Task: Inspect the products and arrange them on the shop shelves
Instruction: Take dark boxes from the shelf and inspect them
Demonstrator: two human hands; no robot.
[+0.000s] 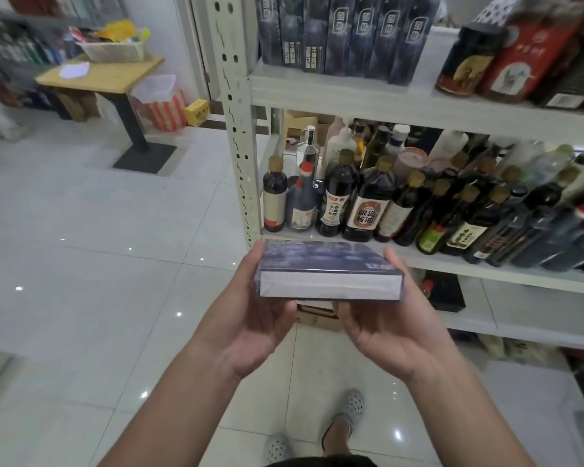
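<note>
Head view: a flat dark-blue box point(329, 264) is held level between both hands, just in front of the white metal shelving point(237, 136). Its left end is cupped by the left hand point(250, 318) and its right end by the right hand point(385, 328), with fingers curled underneath and thumbs raised against the sides. Matching dark-blue boxes point(351, 35) are stood upright on the upper shelf point(351, 94). Dark sauce bottles point(368, 203) are crowded on the tier beneath.

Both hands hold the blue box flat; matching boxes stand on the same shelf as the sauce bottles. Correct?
Not quite. In the head view the left hand and right hand do hold the blue box flat, but the matching boxes stand on the shelf above the sauce bottles.
</note>
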